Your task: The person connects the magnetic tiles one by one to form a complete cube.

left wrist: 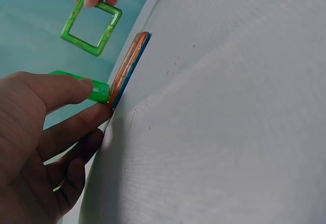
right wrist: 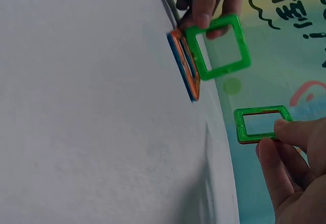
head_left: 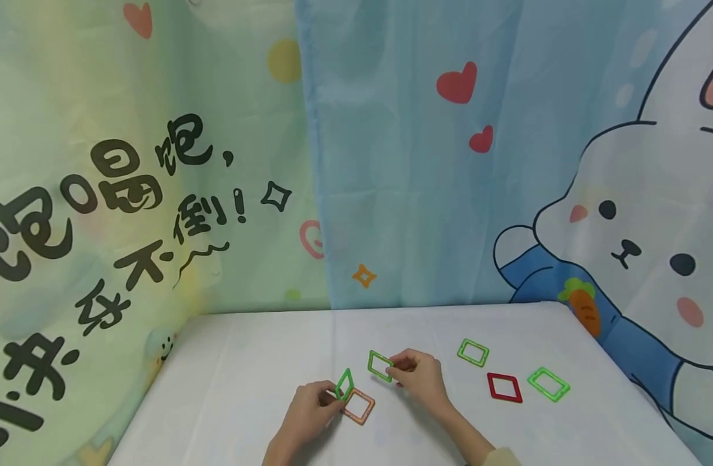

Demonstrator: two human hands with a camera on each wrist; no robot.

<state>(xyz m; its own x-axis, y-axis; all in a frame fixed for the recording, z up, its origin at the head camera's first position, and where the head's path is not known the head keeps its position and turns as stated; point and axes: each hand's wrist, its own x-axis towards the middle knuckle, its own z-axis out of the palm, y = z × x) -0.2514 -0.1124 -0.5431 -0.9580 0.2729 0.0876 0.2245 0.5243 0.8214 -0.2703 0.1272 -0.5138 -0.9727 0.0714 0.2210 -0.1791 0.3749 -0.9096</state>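
My left hand (head_left: 311, 411) pinches a green square frame (head_left: 344, 384) that stands upright at the edge of an orange square frame (head_left: 359, 406) lying on the table. In the left wrist view the orange frame (left wrist: 128, 68) shows a blue layer along its underside. My right hand (head_left: 422, 380) holds a second green square frame (head_left: 380, 366) between thumb and fingers, raised off the table, just right of the first one and apart from it. The right wrist view shows this frame (right wrist: 262, 124) with a thin reddish edge beneath the green.
On the white table (head_left: 228, 375), to the right of my right hand, lie a green frame (head_left: 473, 353), a red frame (head_left: 504, 388) and another green frame (head_left: 548, 384). A printed curtain (head_left: 391, 162) hangs behind the table's back edge.
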